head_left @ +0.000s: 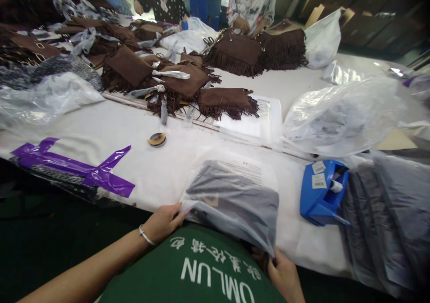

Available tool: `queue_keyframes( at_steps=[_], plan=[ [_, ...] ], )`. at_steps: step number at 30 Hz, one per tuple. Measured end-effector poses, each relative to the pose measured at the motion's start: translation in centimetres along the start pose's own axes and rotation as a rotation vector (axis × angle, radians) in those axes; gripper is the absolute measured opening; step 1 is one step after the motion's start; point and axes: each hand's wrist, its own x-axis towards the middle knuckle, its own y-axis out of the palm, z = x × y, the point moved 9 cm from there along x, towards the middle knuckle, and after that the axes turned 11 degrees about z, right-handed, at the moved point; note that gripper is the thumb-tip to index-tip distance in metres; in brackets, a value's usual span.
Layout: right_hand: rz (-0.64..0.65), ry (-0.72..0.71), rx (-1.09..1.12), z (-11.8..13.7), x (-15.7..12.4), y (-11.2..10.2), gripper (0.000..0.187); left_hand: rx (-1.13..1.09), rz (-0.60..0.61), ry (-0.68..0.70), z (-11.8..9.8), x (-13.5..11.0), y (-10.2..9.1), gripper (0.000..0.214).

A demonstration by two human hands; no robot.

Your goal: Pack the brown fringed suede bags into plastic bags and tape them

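Observation:
A clear plastic bag [231, 195] with a dark, flat item inside lies at the table's front edge, close to my body. Fine print shows along the bag's upper part. My left hand [168, 221] pinches its near left corner between thumb and fingers. At the near right corner, my right hand [282, 271] grips the plastic, with its fingers partly hidden. To the right stands a blue tape dispenser [312, 202] bearing white labels. Beyond it, several dark items in clear bags [386, 222] lie stacked.
Brown fringed handbags [188, 81] are heaped across the far side. A small round dish [156, 140] sits left of centre. Purple tape [77, 168] marks the front left edge. A large crumpled plastic bag [342, 114] lies at right. Other people stand across the table.

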Motion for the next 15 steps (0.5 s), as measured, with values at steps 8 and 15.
queue_keyframes(
  at_steps=[8,15],
  plan=[
    [0.026,0.042,0.184,2.2,4.2,-3.2,0.04,-0.423,-0.019,-0.245,2.9,2.7,-0.1,0.024],
    [-0.127,-0.041,0.021,1.8,2.9,-3.2,0.047,-0.365,0.266,0.07,-4.9,3.0,4.5,0.045]
  ],
)
